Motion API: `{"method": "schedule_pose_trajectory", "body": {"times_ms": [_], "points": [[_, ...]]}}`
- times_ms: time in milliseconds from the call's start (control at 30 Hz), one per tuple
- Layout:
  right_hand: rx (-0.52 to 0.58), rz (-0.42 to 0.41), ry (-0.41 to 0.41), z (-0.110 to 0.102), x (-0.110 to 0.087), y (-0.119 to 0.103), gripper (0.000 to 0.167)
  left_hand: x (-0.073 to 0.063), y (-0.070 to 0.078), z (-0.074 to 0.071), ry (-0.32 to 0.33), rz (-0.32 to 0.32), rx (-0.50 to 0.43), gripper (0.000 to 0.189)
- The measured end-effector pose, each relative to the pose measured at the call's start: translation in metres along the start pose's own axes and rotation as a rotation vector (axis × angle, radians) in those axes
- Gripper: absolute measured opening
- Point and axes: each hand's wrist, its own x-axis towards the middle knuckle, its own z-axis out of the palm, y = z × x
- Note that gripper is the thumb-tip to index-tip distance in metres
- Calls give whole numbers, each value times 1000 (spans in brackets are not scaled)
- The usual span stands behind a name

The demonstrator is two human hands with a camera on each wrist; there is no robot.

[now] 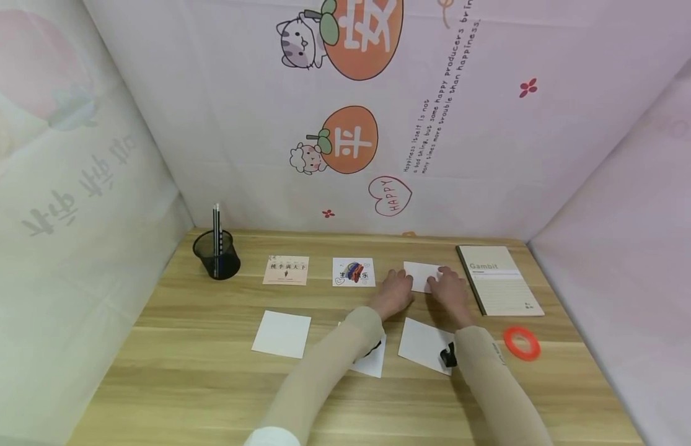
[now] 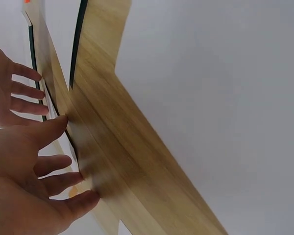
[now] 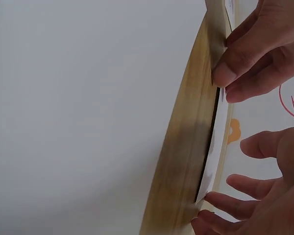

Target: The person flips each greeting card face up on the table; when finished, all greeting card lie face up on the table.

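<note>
A white card lies at the back of the wooden table, between both hands. My left hand touches its left end, the thumb and fingers spread apart in the left wrist view. At its right end is my right hand, thumb and fingertips touching the edge with the fingers fairly straight. The card appears edge-on in the right wrist view. Two more white cards lie under the forearms: one partly hidden by the left sleeve, one by the right wrist.
Left of the hands lie a card with a colourful drawing, a pink card and a blank white card. A black mesh pen cup stands back left. On the right are a notebook and a red tape roll.
</note>
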Motion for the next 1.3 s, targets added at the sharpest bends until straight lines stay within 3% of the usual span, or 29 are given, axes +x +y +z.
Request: {"method": "schedule_pose_trajectory", "body": {"times_ms": [167,400,733,900,1033,1200,1300], "points": [[82,25,32,1,4,1,53,0,-1,0,-9,-19,-23,27],[14,8,50,3,9,6,55,0,0,0,-10,-18,5,27],[240,18,32,-1,15,12,51,0,0,1,-5,-22,34,26],[389,61,42,-2,16,13,49,0,0,3,-3,-12,46,28],[457,77,114,-4,14,12,47,2,-1,7,17,-1,61,31],[411,36,255,-8,12,10,41,4,-4,10,53,16,90,31],[383,21,261,-11,10,11,40,4,-5,11,76,27,139,29]]}}
